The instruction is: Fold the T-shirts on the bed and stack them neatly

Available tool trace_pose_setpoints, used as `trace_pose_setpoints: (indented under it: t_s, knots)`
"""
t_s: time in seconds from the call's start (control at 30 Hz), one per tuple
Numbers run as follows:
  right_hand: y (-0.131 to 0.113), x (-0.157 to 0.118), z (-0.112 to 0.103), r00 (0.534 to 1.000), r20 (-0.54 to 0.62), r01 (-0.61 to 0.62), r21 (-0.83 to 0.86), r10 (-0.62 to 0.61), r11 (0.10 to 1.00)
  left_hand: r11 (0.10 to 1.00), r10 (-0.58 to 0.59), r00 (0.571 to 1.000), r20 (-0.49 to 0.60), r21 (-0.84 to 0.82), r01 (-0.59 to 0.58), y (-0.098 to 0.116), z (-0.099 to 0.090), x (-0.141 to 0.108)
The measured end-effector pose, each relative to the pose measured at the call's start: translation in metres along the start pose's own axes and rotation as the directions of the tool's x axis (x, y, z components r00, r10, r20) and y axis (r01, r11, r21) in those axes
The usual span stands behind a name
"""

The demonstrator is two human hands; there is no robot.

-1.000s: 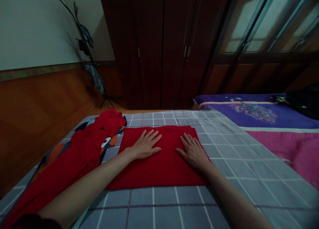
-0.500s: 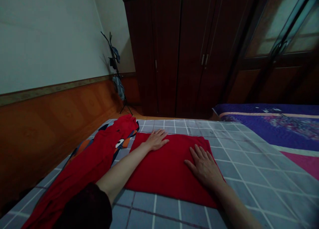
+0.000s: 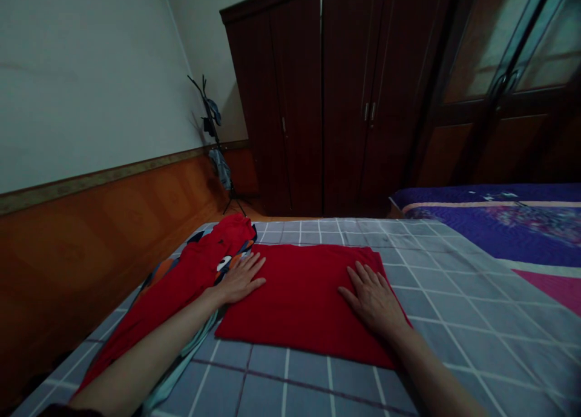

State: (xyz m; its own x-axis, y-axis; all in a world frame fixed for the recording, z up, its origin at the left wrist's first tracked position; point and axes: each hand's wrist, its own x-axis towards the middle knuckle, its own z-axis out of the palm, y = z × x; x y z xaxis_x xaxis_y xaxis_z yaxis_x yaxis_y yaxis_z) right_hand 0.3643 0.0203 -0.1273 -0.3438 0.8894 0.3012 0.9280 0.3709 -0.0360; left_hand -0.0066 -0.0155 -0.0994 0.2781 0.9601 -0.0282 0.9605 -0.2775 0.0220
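A folded red cloth (image 3: 302, 302), smooth and roughly rectangular, lies flat in front of me. My left hand (image 3: 241, 279) is open on its left edge, palm down with the fingers spread. On the cloth's right side rests my right hand (image 3: 373, 297), also open and flat, fingers pointing away from me. Neither hand grips anything. Left of the cloth is a loose heap of red clothing (image 3: 200, 265) with a blue, orange and white pattern showing; my left forearm passes over part of it.
Everything lies on a grey checked bedspread (image 3: 454, 308). A purple floral bed cover (image 3: 521, 223) is at the right. Beyond stand a dark wooden wardrobe (image 3: 299, 102) and a coat rack (image 3: 213, 120) with garments on it. An orange-panelled wall (image 3: 113, 235) runs along the left.
My left hand has slid left, from the cloth's upper part to its left edge. My right hand stays almost where it was. A pale green fabric edge now shows beneath my left forearm.
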Motion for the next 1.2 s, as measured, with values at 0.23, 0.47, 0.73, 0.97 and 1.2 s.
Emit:
trace_pose_setpoints:
  t_s: [0.23, 0.47, 0.73, 0.97, 1.2]
  knots:
    - [-0.003, -0.001, -0.006, 1.0, 0.031, -0.008, 0.035, 0.006, 0.999, 0.996, -0.013, 1.0, -0.008, -0.087, 0.012, -0.005, 0.002, -0.021]
    - [0.016, 0.003, -0.024, 0.984, 0.022, -0.175, 0.067, 0.174, 0.982, 0.979, 0.156, 0.985, -0.067, -0.118, -0.163, 0.044, 0.005, -0.044]
    - [0.065, -0.001, -0.071, 0.698, 0.574, -0.554, 0.052, 0.429, 0.831, 0.881, 0.386, 0.903, -0.189, -0.215, -0.422, 0.061, -0.008, -0.067]
    - [0.056, -0.003, -0.07, 0.651, 0.695, -0.543, 0.148, 0.304, 0.826, 0.792, 0.467, 0.839, -0.28, -0.289, -0.538, 0.085, -0.006, -0.071]
    - [0.06, -0.006, -0.063, 0.663, 0.722, -0.704, 0.512, 0.196, 0.493, 0.705, 0.404, 0.839, -0.364, -0.46, -0.539, 0.086, -0.008, -0.066]
